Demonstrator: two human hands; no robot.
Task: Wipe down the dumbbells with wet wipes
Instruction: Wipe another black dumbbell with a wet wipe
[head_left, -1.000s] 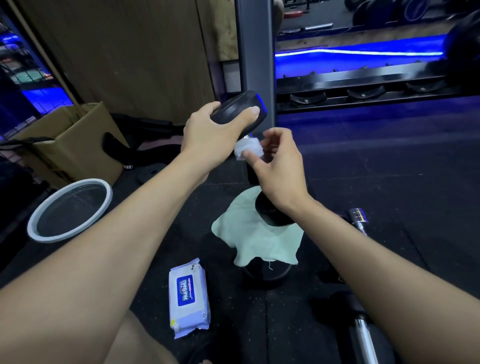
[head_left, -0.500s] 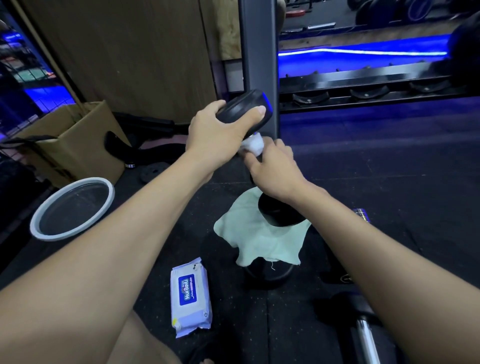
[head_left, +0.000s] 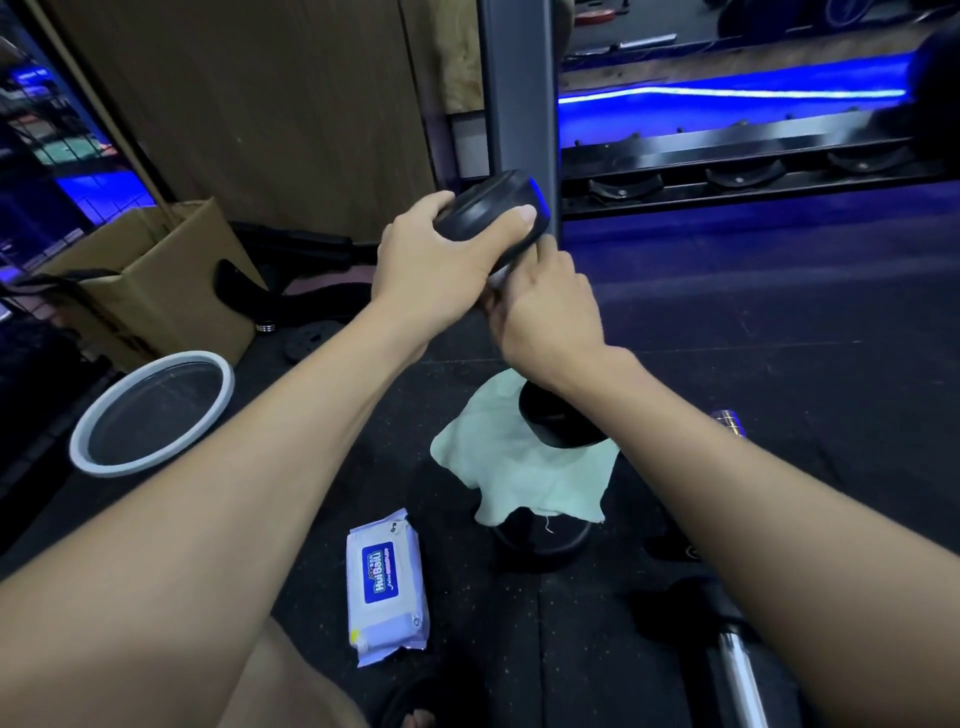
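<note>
A black dumbbell (head_left: 493, 208) is held upright in the air, its lower head (head_left: 556, 423) showing under my right wrist. My left hand (head_left: 431, 265) grips the upper head. My right hand (head_left: 545, 312) is closed around the handle just below that head, pressing a white wet wipe (head_left: 497, 278) against it; only a sliver of the wipe shows. A pale green cloth (head_left: 514, 467) lies draped over another black dumbbell head (head_left: 540, 540) on the floor. The white and blue wet wipe pack (head_left: 387, 587) lies on the floor mat near my knee.
A round white-rimmed tray (head_left: 150, 413) lies on the floor at left, beside an open cardboard box (head_left: 150, 280). A dark rack post (head_left: 519, 93) and rack shelf (head_left: 753, 166) stand behind. Chrome dumbbell handles (head_left: 740, 675) lie at lower right.
My right hand has moved up the handle with the wipe until it sits tight under the upper head, hiding most of the wipe. My left hand keeps its grip on that head.
</note>
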